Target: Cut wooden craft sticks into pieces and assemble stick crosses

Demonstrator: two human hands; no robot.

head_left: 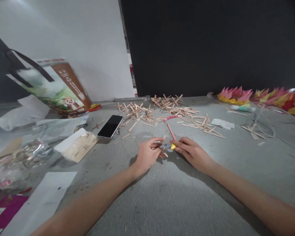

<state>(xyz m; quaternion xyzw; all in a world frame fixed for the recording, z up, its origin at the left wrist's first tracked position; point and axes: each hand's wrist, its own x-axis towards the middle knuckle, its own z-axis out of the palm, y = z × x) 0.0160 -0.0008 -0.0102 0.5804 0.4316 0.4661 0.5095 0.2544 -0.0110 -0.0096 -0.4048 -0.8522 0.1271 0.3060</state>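
Note:
My left hand (pixel 149 153) is closed on a small wooden craft stick (pixel 166 154), whose light ends stick out past the fingers. My right hand (pixel 193 152) pinches a small yellow-ended object (pixel 173 146) with a greyish, see-through part that reaches toward the left fingers. Its exact kind cannot be made out. A thin pink patterned stick (pixel 171 132) stretches away just beyond the right fingertips; whether the hand touches it is unclear. Farther off lies a pile of crossed wooden sticks (pixel 137 111), and a small red item (pixel 170 117) is beside it.
To the left are a black-screened phone (pixel 110 126), an opened packet (pixel 78 147), clear plastic wrappers (pixel 31 154) and a printed carrier bag (pixel 61 88). At right stand pink and yellow folded-paper pieces (pixel 234 95), a glue stick (pixel 242 108) and a crumpled tissue (pixel 223 123).

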